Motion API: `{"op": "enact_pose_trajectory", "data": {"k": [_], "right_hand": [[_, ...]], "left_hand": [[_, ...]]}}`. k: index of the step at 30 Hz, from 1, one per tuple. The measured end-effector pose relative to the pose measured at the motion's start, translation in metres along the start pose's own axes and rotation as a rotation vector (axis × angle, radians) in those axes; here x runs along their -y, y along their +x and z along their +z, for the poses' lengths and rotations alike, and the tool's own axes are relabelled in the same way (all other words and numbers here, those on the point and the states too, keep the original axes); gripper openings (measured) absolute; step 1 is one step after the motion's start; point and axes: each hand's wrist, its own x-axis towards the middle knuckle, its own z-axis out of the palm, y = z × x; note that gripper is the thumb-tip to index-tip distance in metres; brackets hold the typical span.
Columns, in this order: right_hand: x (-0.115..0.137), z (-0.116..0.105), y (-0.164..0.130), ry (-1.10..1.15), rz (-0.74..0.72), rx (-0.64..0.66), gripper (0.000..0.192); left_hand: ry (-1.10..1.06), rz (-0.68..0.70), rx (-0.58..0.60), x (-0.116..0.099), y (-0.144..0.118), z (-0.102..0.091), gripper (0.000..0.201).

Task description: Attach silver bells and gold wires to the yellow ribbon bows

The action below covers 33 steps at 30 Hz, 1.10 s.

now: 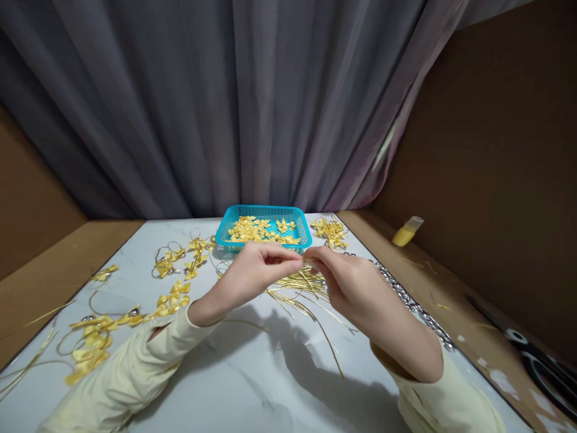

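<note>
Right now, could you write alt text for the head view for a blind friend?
Left hand and right hand meet at the fingertips above gold strands on a white tabletop. Beyond them sits a blue basket holding yellow ribbon pieces.

The left arm (pixel 130 367) and the right arm (pixel 410 343) are stretched forward and angled inward, more forearm being bared on the right. The left hand (pixel 255 267) is held with thumb and forefinger pinched together. The right hand (pixel 349 288) is held with fingers bent, its thumb hidden. Both hands' fingertips (pixel 296 264) are brought together in front.
</note>
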Motion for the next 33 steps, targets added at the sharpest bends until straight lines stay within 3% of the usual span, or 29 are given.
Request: {"op": "enact_pose_trajectory", "data": {"k": [18,27,33], "right_hand": [[0.0021,0.0057,0.0015,-0.162,-0.046,-0.051,0.026],[-0.0012,0.0041,0.0018,-0.112,-0.011,-0.062,0.023],[-0.0025,0.0025,0.0000,-0.110,0.007,-0.080,0.024]], "left_hand": [[-0.060,-0.094,0.048,-0.0013,0.0005,0.0003,0.012],[-0.113,-0.313,0.105,-0.0084,-0.0004,-0.0042,0.022],[-0.260,-0.348,0.134,-0.0029,0.0008,-0.0048,0.028]]}}
